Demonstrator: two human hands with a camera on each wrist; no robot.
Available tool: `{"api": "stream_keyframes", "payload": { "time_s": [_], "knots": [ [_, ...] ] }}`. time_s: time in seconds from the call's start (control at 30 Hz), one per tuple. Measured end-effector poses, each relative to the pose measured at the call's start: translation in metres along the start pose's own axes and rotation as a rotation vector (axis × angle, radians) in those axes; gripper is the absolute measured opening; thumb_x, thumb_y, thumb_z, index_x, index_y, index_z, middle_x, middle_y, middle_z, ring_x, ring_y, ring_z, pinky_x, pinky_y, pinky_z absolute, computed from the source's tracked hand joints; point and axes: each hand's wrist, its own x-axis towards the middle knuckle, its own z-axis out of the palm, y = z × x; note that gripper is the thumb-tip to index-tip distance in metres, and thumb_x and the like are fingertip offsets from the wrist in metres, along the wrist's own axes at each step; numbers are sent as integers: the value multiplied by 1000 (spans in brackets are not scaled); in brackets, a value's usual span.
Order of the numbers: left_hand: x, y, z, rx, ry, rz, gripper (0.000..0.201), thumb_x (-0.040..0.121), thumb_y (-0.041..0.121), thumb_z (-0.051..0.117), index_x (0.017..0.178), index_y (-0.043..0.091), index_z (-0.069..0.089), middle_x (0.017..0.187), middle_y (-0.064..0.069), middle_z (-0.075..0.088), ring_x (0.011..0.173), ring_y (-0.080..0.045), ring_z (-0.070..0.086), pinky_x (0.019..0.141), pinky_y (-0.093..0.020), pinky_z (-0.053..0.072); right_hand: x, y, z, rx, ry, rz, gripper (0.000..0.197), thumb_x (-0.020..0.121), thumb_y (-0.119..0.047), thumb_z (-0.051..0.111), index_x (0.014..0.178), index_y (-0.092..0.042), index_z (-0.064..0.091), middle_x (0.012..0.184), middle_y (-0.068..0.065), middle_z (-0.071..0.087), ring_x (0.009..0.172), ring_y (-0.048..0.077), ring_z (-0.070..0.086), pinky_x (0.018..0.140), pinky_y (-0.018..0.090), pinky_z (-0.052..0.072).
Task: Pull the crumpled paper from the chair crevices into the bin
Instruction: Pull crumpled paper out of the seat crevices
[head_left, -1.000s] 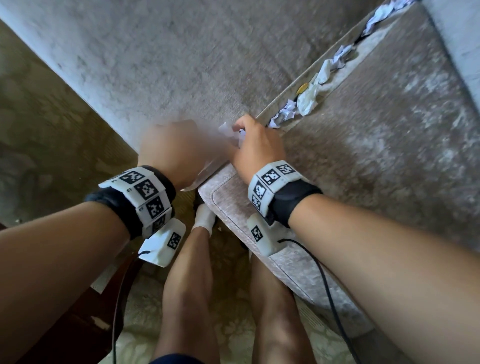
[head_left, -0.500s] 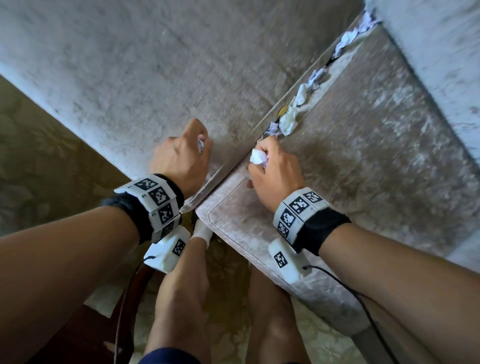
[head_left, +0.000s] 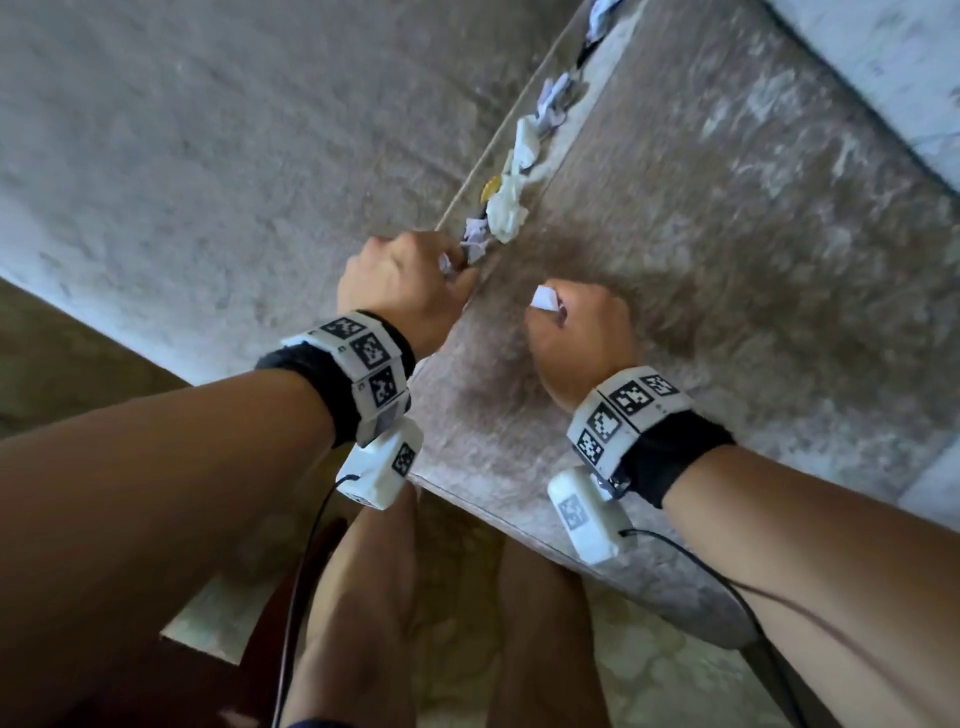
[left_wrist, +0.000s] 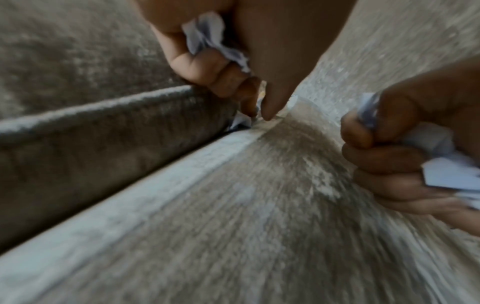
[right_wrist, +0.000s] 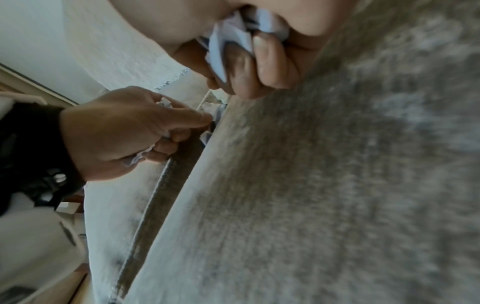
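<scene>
Several crumpled white paper scraps (head_left: 506, 208) line the crevice between the chair's grey armrest and its seat cushion (head_left: 701, 270). My left hand (head_left: 405, 280) is at the near end of the crevice, its fingers curled round a paper wad (left_wrist: 205, 39), with thumb and forefinger pinching at a scrap (left_wrist: 240, 121) in the gap. My right hand (head_left: 576, 332) rests as a fist on the cushion, gripping crumpled paper (right_wrist: 233, 35) that pokes out by the thumb (head_left: 543, 299). No bin is in view.
The armrest (head_left: 234, 156) fills the left of the head view and the backrest (head_left: 893, 67) the far right. A small yellow scrap (head_left: 491, 186) lies among the papers. My bare legs (head_left: 363, 597) stand on patterned floor below the cushion's front edge.
My left hand has moved from the armrest face to the crevice by the scraps. My right hand has drawn away from the crevice onto the cushion, still holding its paper.
</scene>
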Motion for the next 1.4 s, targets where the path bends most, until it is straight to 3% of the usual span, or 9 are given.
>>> {"api": "stream_keyframes", "payload": {
  "time_s": [0.3, 0.4, 0.53, 0.6, 0.67, 0.8, 0.93, 1.13, 1.4],
  "knots": [
    [6, 19, -2, 128, -3, -136, 23, 87, 39, 54, 96, 24, 69, 91, -10, 66, 72, -32, 51, 64, -33, 43, 9, 17, -33, 75, -42, 17, 34, 76, -29, 46, 53, -15, 24, 45, -2, 26, 45, 15, 24, 48, 33, 23],
    [6, 18, -3, 115, 15, -145, 21, 85, 37, 54, 94, 23, 67, 90, -10, 66, 76, -35, 57, 66, -35, 47, 18, 11, -38, 39, -28, -5, 57, 93, -37, 54, 48, -15, 26, 41, -1, 28, 42, 15, 29, 46, 29, 25],
    [0, 11, -6, 53, 45, -140, 23, 88, 41, 53, 91, 20, 63, 83, -8, 59, 73, -33, 50, 66, -35, 44, 28, 3, -30, -76, -47, -40, 55, 98, -36, 40, 48, -15, 33, 44, -2, 34, 49, 26, 36, 53, 32, 22],
    [-4, 4, -8, -1, 63, -126, 22, 89, 39, 51, 91, 20, 62, 78, -6, 55, 72, -32, 49, 64, -34, 40, 30, -2, -22, -102, -55, -108, 36, 88, -29, 36, 66, -10, 57, 56, 8, 54, 60, 35, 51, 55, 35, 33],
    [-9, -4, -10, -50, 93, -121, 21, 91, 37, 50, 92, 20, 62, 75, -4, 54, 69, -29, 45, 63, -32, 37, 27, -9, -13, -112, -94, -182, 30, 86, -19, 42, 105, -10, 63, 82, 15, 69, 76, 38, 61, 65, 40, 47],
    [-21, -19, -15, -109, 112, -129, 22, 93, 38, 47, 89, 21, 60, 69, -5, 58, 65, -33, 51, 61, -33, 41, 26, -28, 2, -181, -167, -227, 48, 89, -18, 49, 136, -21, 44, 88, 14, 70, 78, 39, 63, 70, 43, 51],
    [-29, -32, -17, -139, 126, -134, 20, 90, 41, 44, 88, 26, 57, 67, -5, 60, 65, -34, 56, 61, -32, 42, 34, -47, 9, -290, -268, -94, 64, 94, -26, 50, 150, -23, 18, 117, 10, 64, 98, 36, 62, 86, 42, 51],
    [-43, -49, -19, -218, 130, -159, 17, 94, 37, 48, 88, 27, 59, 65, -5, 58, 63, -30, 53, 59, -29, 35, 44, -64, 31, -420, -219, 2, 50, 95, -31, 51, 134, -5, 34, 116, 16, 61, 107, 38, 60, 84, 41, 50],
    [-53, -59, -8, -215, 116, -183, 20, 96, 38, 46, 93, 23, 57, 70, -5, 57, 65, -32, 52, 59, -31, 35, 45, -71, 40, -570, -178, 22, 37, 89, -36, 58, 114, -8, 53, 115, 17, 61, 107, 40, 59, 77, 39, 45]
  ]
}}
